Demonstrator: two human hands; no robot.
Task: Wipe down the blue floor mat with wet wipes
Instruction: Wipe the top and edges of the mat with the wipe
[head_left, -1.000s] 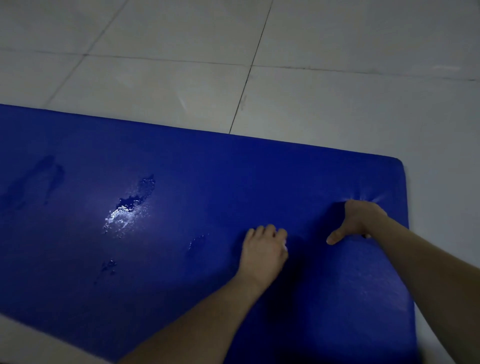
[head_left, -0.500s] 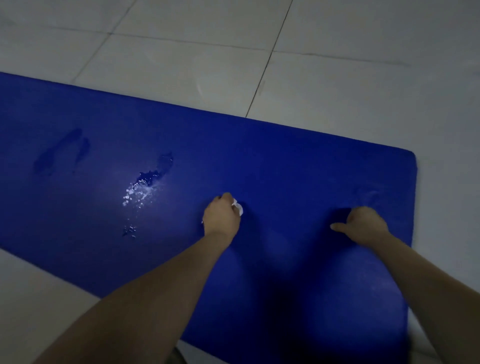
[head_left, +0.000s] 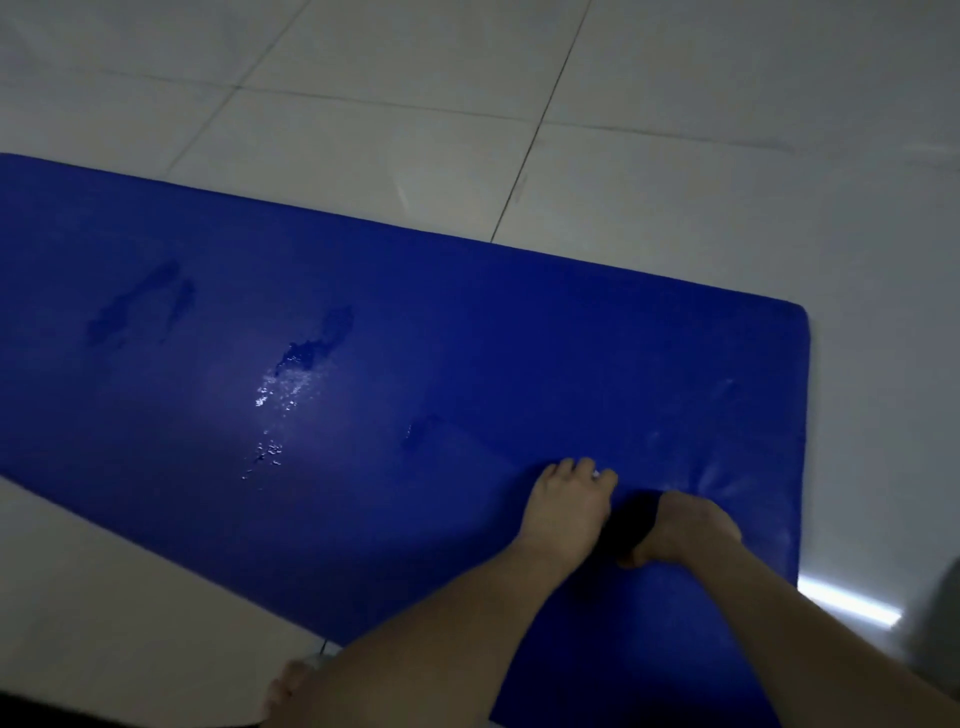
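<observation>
- My left hand (head_left: 566, 504), lower right of frame, grips the wet wipe (head_left: 597, 474) on the blue floor mat (head_left: 467, 338), which spans mid-frame.
- My right hand (head_left: 680, 525) braces beside it; open or closed, I cannot tell.
- Best: flat pressure, overlapping strokes toward the wet patch (head_left: 291, 384).

No legible text, label, brand, number or sign anywhere in the frame. Only plain, unprinted blue on the floor mat (head_left: 519, 338) across the middle, and bare pale surface on the floor tiles (head_left: 363, 130) along the top and right.
</observation>
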